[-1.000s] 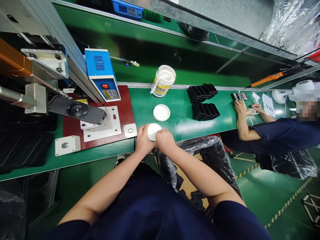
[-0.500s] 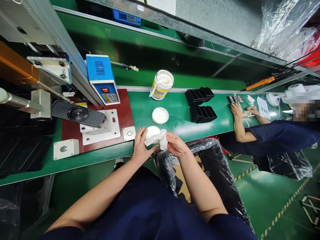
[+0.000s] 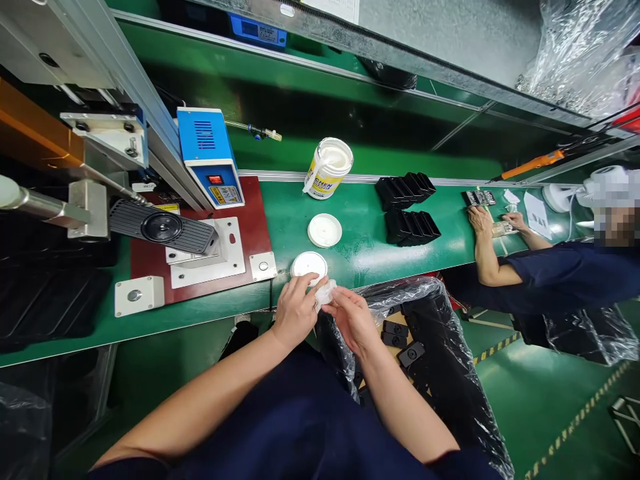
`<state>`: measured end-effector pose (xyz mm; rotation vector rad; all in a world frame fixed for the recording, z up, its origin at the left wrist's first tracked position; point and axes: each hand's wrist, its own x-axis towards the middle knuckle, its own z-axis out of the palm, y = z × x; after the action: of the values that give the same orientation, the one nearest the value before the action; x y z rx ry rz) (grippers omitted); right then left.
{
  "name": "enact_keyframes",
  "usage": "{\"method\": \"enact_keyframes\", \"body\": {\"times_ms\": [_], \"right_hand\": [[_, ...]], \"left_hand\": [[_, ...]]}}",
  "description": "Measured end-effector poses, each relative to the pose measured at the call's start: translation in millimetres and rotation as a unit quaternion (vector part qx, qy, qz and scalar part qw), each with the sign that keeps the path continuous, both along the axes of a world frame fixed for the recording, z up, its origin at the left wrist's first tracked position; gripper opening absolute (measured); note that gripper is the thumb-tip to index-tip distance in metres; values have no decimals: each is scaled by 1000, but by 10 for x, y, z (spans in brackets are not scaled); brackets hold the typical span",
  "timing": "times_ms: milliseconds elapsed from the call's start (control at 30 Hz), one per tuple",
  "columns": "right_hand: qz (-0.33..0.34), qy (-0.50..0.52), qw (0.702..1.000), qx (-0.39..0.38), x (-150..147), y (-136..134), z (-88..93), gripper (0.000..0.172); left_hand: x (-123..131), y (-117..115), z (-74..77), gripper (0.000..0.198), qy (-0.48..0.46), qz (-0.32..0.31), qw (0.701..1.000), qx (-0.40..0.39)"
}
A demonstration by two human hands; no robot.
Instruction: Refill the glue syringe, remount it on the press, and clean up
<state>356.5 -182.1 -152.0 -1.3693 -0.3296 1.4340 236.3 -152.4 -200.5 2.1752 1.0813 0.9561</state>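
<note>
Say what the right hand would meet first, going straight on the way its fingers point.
The right hand would likely meet the left hand first, just past the crumpled white material between them; depth there is hard to judge.

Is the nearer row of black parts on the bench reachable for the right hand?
Probably yes: nothing seems to block the right hand from this row, though that hand holds crumpled white material.

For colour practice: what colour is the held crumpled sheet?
The sheet is white, clearest in the head view.
</note>
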Motion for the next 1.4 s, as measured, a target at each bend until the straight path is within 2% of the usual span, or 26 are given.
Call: {"method": "enact_keyframes", "body": {"times_ms": [100, 200, 233, 300, 333, 400, 467, 533, 600, 667, 733, 800, 833, 900, 967, 1000, 1033, 1100, 1200, 1267, 1333, 1400], "right_hand": [[-12, -14, 1000, -3, 18, -186, -48, 28], [-10, -115, 993, 23, 128, -195, -157, 26], [-6, -164, 986, 37, 176, -152, -190, 25], [7, -297, 952, 71, 262, -14, -241, 23], [27, -374, 922, 91, 289, 70, -261, 21], [104, -526, 835, 124, 293, 238, -295, 16], [213, -644, 724, 123, 229, 369, -325, 17], [301, -716, 625, 81, 125, 435, -339, 18], [354, -746, 563, 28, 17, 445, -326, 18], [383, -745, 546, 3, -74, 433, -289, 17], [397, -724, 564, 3, -143, 434, -257, 16], [387, -688, 614, 5, -190, 460, -263, 15], [368, -662, 653, 5, -204, 479, -286, 14], [307, -570, 763, 12, -210, 514, -367, 14], [219, -410, 885, 35, -182, 528, -460, 10], [166, -314, 934, 49, -155, 525, -496, 8], [111, -221, 967, 61, -121, 514, -518, 10], [16, -71, 995, 70, -38, 479, -512, 20], [-47, 39, 996, 61, 71, 412, -411, 34], [-56, 61, 995, 63, 100, 370, -331, 38], [-57, 62, 993, 80, 89, 327, -271, 37], [-48, 43, 992, 105, 55, 273, -232, 32]], "left_hand": [[-25, -139, -21, 53, 18, -66, 997, -28], [-123, -198, -52, 56, -21, -127, 991, -46], [-157, -178, -72, 57, -33, -121, 991, -40], [-194, -79, -136, 62, -47, -53, 997, -30], [-188, -9, -180, 67, -47, -4, 998, -33], [-126, 142, -292, 82, -33, 65, 996, -48], [-25, 267, -421, 93, -16, 66, 996, -48], [65, 343, -542, 95, -17, 60, 997, -42], [114, 372, -637, 91, -33, 68, 996, -38], [123, 370, -698, 87, -55, 80, 995, -33], [112, 357, -729, 82, -82, 91, 992, -31], [103, 343, -740, 75, -108, 100, 988, -35], [101, 337, -742, 72, -118, 102, 987, -38], [104, 332, -747, 70, -124, 108, 985, -46], [110, 335, -757, 79, -115, 104, 986, -55], [112, 339, -762, 87, -107, 99, 988, -60], [111, 344, -766, 95, -98, 95, 989, -63], [94, 346, -755, 108, -80, 89, 991, -63], [19, 300, -646, 111, -64, 80, 994, -37], [-47, 238, -498, 98, -76, 60, 995, -9], [-90, 181, -316, 71, -118, 29, 993, 3], [-85, 154, -146, 45, -167, 20, 985, -28]]}}
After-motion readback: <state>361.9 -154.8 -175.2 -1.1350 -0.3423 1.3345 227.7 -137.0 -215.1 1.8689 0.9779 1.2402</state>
